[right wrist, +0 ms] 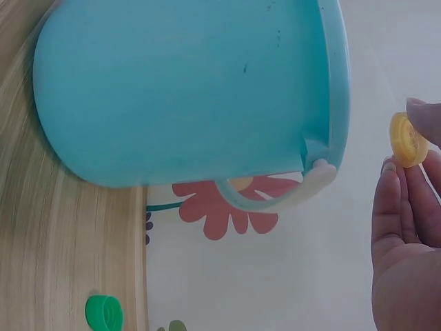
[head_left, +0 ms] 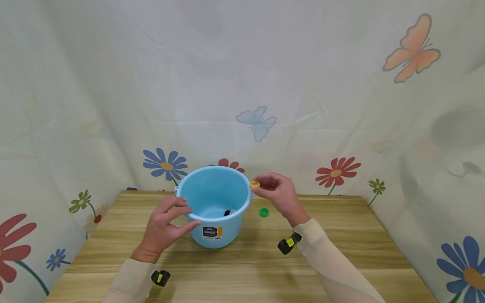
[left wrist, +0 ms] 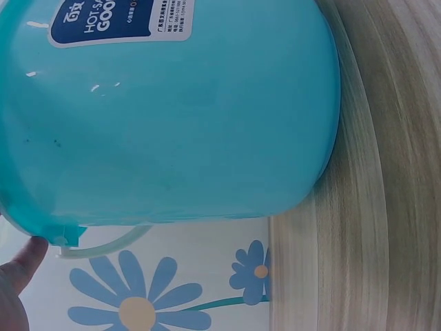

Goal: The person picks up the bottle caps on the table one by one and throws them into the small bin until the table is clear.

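A light blue bucket [head_left: 217,231] stands upright on the wooden table. My left hand [head_left: 165,223] holds it at the left of its rim, thumb toward the front and one fingertip [left wrist: 33,249] at the handle joint. My right hand [head_left: 279,194] pinches a small round yellow cap [right wrist: 408,140] between thumb and fingers. This cap is level with the bucket's right rim, just outside it. Inside the bucket lie a black piece [head_left: 227,213] and a pale piece [head_left: 233,211], partly hidden by the front wall. A green cap [head_left: 264,212] lies on the table right of the bucket.
The wooden table [head_left: 333,235] reaches back to a white cloth [head_left: 288,75] printed with flowers and butterflies, which also hangs at both sides. A white handle [right wrist: 275,201] hangs behind the bucket. Each wrist wears a small black camera.
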The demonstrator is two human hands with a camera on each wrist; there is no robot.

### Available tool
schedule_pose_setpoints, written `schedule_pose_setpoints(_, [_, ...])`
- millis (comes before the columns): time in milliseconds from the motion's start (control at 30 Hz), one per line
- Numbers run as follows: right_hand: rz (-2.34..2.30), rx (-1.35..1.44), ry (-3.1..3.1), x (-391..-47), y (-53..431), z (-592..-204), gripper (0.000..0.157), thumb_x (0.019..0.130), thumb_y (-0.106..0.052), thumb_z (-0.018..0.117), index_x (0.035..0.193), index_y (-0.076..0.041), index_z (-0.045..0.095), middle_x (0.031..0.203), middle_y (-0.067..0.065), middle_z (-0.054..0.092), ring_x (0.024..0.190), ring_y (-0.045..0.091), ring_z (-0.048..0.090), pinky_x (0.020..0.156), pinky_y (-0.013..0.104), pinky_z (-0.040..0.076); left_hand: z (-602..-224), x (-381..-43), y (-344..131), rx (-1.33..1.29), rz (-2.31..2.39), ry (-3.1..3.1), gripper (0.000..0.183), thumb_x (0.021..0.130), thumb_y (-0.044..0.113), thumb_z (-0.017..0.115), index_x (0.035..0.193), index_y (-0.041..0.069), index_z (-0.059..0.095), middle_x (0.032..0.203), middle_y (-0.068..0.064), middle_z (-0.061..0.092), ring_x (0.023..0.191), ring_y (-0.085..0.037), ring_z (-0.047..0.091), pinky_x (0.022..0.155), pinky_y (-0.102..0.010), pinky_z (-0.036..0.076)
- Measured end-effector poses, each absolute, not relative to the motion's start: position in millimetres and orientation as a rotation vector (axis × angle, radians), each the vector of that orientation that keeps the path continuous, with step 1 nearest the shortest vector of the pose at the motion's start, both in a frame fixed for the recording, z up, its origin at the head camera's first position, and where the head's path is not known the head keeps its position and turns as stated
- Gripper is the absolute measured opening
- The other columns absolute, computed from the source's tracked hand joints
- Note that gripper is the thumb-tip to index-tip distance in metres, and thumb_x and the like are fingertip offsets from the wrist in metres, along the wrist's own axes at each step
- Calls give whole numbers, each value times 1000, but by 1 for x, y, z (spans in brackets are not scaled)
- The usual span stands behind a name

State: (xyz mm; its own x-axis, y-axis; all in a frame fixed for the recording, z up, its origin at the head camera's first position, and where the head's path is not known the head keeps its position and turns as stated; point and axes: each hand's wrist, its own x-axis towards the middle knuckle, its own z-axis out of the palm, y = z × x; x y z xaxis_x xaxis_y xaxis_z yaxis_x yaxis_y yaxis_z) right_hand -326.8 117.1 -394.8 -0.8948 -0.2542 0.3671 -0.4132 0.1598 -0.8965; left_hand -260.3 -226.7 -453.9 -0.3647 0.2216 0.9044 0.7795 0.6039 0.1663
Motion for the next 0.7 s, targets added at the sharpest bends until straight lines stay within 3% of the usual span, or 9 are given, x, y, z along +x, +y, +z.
schedule_pose_setpoints(333, [1911, 688, -2249, -324, 107, -390, 43, 85, -26, 85, 119, -5, 71, 115, 10, 74, 101, 25, 73, 90, 30, 63, -452, -259, -226, -796, -737, -1896, 51, 86, 65, 70, 92, 15, 79, 102, -4, 67, 107, -26, 63, 114, -12, 38])
schedule_pose_setpoints(700, [1929, 698, -2252, -325, 93, -391, 37, 85, -27, 85, 116, -12, 74, 114, 7, 74, 102, 24, 73, 91, 31, 63, -452, -258, -225, -794, -737, -1900, 51, 86, 66, 69, 92, 16, 79, 101, -6, 68, 107, -27, 63, 114, -12, 37])
